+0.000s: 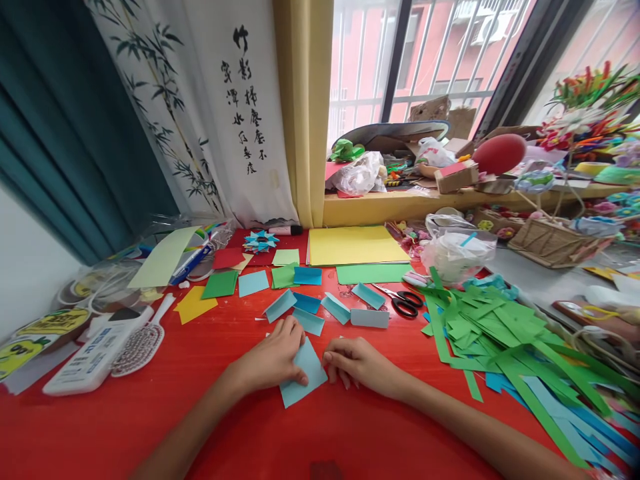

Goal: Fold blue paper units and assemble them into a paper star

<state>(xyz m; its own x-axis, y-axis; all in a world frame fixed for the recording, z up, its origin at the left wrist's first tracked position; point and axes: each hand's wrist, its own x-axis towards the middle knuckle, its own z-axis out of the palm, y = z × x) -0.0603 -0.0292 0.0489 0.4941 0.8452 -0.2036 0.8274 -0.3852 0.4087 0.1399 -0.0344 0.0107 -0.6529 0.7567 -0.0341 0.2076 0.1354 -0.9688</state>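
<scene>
Paper (314,373), pale blue and flat, lies beneath the left hand (281,358), whose fingers curve over its upper left part while the thumb, set well apart from them, rests on its face; the grip is spread, bearing down on the sheet rather than closed round it. At the sheet's right corner is the right hand (356,362), fingers bent and thumb near the forefinger; whether it pinches the corner I cannot tell. Both hands are low over the red table (250,433). Just beyond the fingertips lie folded blue pieces (336,308), and past the right hand, farther off, black-handled scissors (407,305). Well right of the grip spreads a heap of green strips (480,320); well left of it lies a hairbrush (143,343).
</scene>
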